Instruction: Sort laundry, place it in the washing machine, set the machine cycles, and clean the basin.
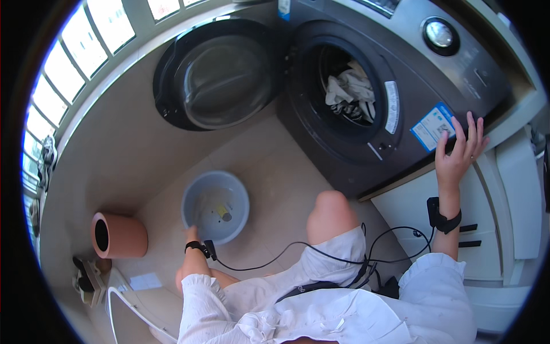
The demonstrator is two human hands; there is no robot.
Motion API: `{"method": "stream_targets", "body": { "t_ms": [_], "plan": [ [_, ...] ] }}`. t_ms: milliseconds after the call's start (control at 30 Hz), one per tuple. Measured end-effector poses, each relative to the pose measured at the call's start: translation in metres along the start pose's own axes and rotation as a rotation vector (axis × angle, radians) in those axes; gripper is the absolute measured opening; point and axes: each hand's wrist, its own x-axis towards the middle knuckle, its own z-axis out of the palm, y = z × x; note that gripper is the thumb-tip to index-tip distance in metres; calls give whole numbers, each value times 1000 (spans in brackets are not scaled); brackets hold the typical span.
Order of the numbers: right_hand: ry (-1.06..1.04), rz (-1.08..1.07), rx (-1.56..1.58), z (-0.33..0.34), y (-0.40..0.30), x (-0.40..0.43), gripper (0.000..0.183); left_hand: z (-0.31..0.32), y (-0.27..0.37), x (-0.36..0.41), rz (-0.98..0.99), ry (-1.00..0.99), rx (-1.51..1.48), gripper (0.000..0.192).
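My right hand (462, 139) is spread against the front of a dark grey front-loading washing machine (343, 172), by its right edge and over a blue-and-white label (434, 124). The machine's round door (227, 77) is swung wide to the left. Crumpled white and black-striped laundry (352, 90) lies in the drum. At the lower left, my left hand (192, 232) is at the near rim of a round grey-blue plastic basin (242, 206); its fingers are mostly hidden, so I cannot tell whether they grip the rim. A small yellow and grey object (224, 213) lies in the basin.
A terracotta-coloured cylindrical bin (129, 236) lies or stands near the left wall. A black cable (275, 260) runs between my wristbands across my lap. White cabinet drawers (468, 215) are at the right. Shoes on a small rack (92, 284) are at the lower left, below a barred window (77, 56).
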Motion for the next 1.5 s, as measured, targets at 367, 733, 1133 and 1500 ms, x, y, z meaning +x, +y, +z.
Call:
{"method": "stream_targets", "body": {
  "t_ms": [367,733,1133,1500],
  "plan": [
    [83,124,428,-18,21,59,56,60,420,-220,1059,-250,-376,52],
    [9,244,528,-4,74,94,54,92,460,-192,1398,376,-33,42],
    [-40,246,408,-9,72,97,50,61,502,-119,1241,-40,102,66],
    [-36,273,457,-3,53,105,51,9,384,-224,1572,100,580,32]
  ]
}}
